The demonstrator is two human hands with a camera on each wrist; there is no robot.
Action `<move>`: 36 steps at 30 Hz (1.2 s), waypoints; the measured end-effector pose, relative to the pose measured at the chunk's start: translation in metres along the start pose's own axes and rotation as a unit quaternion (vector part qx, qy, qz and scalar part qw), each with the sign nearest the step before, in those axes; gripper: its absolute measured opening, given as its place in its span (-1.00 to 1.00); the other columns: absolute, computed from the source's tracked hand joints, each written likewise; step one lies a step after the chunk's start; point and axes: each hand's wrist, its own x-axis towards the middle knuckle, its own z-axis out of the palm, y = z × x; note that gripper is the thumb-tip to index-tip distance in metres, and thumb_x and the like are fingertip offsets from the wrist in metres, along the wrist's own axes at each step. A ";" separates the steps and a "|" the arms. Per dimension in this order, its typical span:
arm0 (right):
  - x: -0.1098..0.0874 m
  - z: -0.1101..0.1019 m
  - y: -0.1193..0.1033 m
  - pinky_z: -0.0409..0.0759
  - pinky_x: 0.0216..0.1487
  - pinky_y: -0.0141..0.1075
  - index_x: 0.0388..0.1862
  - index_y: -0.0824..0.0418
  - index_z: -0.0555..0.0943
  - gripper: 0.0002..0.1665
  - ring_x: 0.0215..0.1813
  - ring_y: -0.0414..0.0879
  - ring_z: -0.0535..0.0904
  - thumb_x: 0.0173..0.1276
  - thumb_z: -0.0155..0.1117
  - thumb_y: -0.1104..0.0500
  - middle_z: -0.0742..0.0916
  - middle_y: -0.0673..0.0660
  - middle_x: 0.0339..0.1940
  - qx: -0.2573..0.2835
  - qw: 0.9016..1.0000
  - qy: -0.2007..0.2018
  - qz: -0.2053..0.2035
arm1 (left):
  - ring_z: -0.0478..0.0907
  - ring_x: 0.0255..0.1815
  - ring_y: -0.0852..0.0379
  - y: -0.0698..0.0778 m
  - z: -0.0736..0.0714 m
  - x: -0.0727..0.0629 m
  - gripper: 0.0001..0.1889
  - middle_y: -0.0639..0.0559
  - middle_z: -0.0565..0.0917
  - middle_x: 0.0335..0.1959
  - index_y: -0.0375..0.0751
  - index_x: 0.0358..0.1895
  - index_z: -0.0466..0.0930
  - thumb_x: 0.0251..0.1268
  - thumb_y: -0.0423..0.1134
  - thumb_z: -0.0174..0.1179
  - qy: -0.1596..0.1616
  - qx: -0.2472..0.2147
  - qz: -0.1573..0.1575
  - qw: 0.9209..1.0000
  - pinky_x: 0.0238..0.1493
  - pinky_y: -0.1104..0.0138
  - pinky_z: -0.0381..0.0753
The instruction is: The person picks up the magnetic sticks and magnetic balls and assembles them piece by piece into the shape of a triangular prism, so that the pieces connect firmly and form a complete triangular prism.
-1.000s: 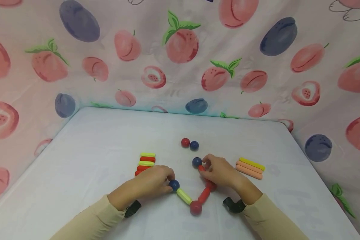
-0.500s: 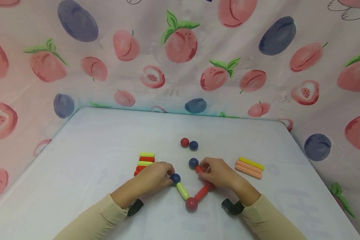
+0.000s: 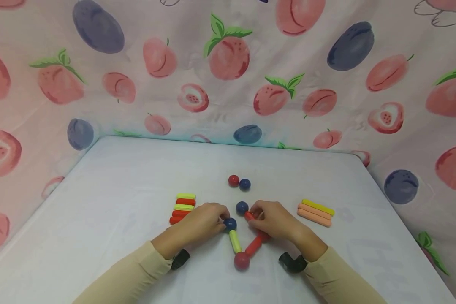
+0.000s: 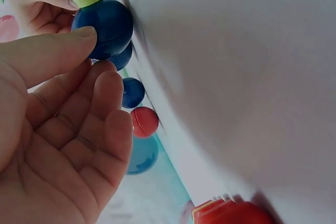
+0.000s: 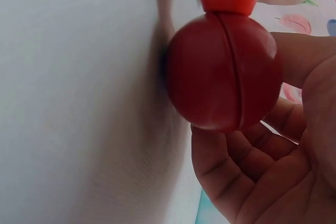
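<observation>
A linked chain of balls and short rods lies between my hands in the head view. My left hand (image 3: 204,223) pinches the blue ball (image 4: 107,27) at one end, thumb on its side. From that ball a yellow-green rod (image 3: 235,242) runs to a red ball (image 3: 241,261) at the near corner. A red rod (image 3: 254,245) joins this corner to another red ball (image 5: 223,72), partly covered by my right hand (image 3: 276,220) in the head view. The right fingers hold a second red rod (image 3: 249,216), which ends at a blue ball (image 3: 242,208).
A loose red ball (image 3: 233,180) and blue ball (image 3: 245,184) sit farther back. Several short yellow-green and red rods (image 3: 185,202) lie in a row at left. Longer orange rods (image 3: 314,217) and a yellow rod (image 3: 318,207) lie at right on the white table (image 3: 137,169).
My left hand has moved right with its blue ball, swinging the yellow-green rod more upright. My right hand and its end of the chain have shifted slightly left, narrowing the gap between the blue ends.
</observation>
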 end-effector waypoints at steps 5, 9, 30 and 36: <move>0.000 0.000 -0.001 0.61 -0.45 -0.31 0.00 0.15 0.64 -0.70 -0.35 -0.13 0.57 0.29 0.44 0.18 0.65 -0.03 -0.29 0.002 1.000 -0.003 -0.008 | 0.55 -0.22 0.19 0.001 0.001 0.003 -0.82 0.15 0.66 -0.27 -0.14 -0.08 0.72 0.28 -0.29 0.38 -0.001 -0.003 0.008 1.000 -0.07 0.32 0.64; -0.001 0.000 -0.002 0.62 -0.45 -0.31 -0.02 0.15 0.65 -0.70 -0.35 -0.13 0.57 0.29 0.44 0.18 0.65 -0.02 -0.29 0.004 1.000 -0.004 -0.008 | 0.56 -0.22 0.18 0.002 0.001 0.005 -0.84 0.14 0.66 -0.28 -0.15 -0.09 0.71 0.28 -0.30 0.37 -0.001 -0.002 0.018 1.000 -0.08 0.32 0.64; -0.002 0.000 -0.005 0.62 -0.43 -0.30 -0.02 0.15 0.65 -0.72 -0.37 -0.13 0.56 0.30 0.44 0.19 0.65 -0.02 -0.30 0.007 1.000 -0.007 -0.005 | 0.60 -0.15 0.16 0.005 0.002 0.009 -0.76 0.09 0.69 -0.18 -0.16 0.00 0.71 0.29 -0.28 0.38 -0.018 -0.006 0.017 1.000 -0.04 0.33 0.64; -0.001 0.000 -0.004 0.62 -0.44 -0.30 -0.03 0.14 0.64 -0.73 -0.37 -0.13 0.56 0.31 0.44 0.18 0.65 -0.02 -0.29 0.010 1.000 -0.009 -0.007 | 0.60 -0.15 0.16 0.006 0.002 0.010 -0.77 0.08 0.70 -0.17 -0.17 0.00 0.72 0.29 -0.29 0.38 -0.017 -0.004 0.026 1.000 -0.03 0.33 0.64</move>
